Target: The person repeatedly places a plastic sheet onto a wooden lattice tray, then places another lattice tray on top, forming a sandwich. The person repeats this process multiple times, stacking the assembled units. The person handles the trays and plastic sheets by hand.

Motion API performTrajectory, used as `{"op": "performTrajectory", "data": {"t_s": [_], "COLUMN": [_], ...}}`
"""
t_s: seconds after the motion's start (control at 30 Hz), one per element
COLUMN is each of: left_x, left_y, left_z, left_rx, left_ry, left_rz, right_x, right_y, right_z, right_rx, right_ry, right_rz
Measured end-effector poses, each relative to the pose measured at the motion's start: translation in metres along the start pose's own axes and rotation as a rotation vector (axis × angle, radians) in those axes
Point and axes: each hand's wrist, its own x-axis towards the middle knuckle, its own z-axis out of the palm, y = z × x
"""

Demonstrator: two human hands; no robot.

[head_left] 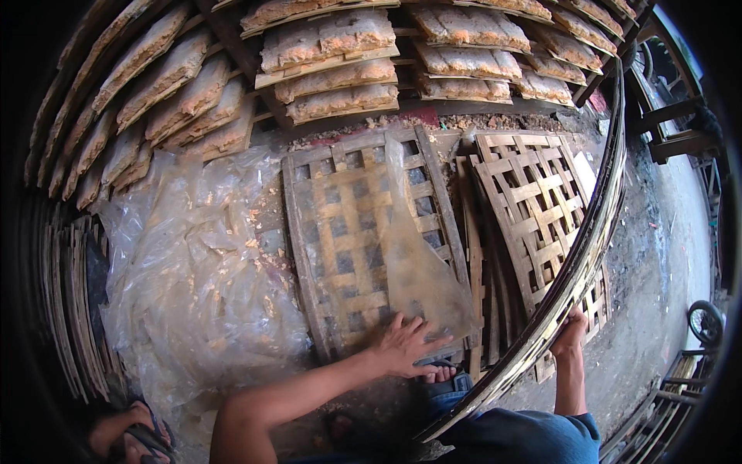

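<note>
A woven wooden lattice tray [352, 255] lies flat on the ground in front of me. Across its right half stretches a folded-over, cloudy plastic sheet [425, 278]. My left hand [406, 346] is over the near end of that tray with its fingers spread, at the sheet's lower edge; whether it touches the sheet I cannot tell. On the right, my right hand [570, 334] is closed around the edge of a long wooden lattice panel or several stacked together [572, 290], seen edge-on and standing tilted beside my body. The fingers behind the edge are hidden.
Crumpled plastic sheeting [201, 271] covers the ground at left. More lattice trays [533, 209] lean together at right. Racks of crusty orange-white slabs [328, 42] rise at the back and left. A sandalled foot [151, 425] shows at lower left; a wheel [705, 322] at far right.
</note>
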Motion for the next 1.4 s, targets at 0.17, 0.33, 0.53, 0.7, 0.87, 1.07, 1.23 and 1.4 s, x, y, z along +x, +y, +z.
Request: {"op": "performTrajectory", "data": {"t_s": [0.17, 0.33, 0.53, 0.7, 0.87, 1.07, 1.23, 1.4], "left_x": [0.010, 0.001, -0.039, -0.036, -0.021, -0.016, -0.018, -0.002], "left_y": [-0.030, -0.106, -0.230, -0.258, -0.275, -0.287, -0.297, -0.295], "left_z": [-0.027, -0.057, -0.102, -0.134, -0.135, -0.123, -0.116, -0.129], "left_rx": [-0.295, -0.290, -0.019, 0.381, 0.314, 0.227, 0.133, 0.212], "left_ry": [0.160, 0.484, 0.615, 0.425, 0.430, 0.634, 0.780, 0.729], "left_rz": [0.068, -0.362, -0.908, -0.977, -1.023, -0.993, -0.788, -0.764], "right_x": [0.016, -0.024, 0.010, 0.005, 0.033, 0.017, 0.025, 0.024], "right_y": [0.009, -0.017, -0.007, 0.000, 0.018, 0.008, 0.007, 0.019], "right_z": [-0.025, 0.033, 0.017, 0.020, -0.022, 0.001, -0.007, 0.008], "right_rx": [0.056, -0.019, -0.050, -0.013, 0.006, -0.100, -0.147, -0.185], "right_ry": [-0.135, -0.078, -0.117, -0.194, -0.374, -0.229, -0.324, -0.468], "right_rz": [0.050, 0.015, 0.047, 0.069, 0.040, 0.017, 0.061, 0.118]}}
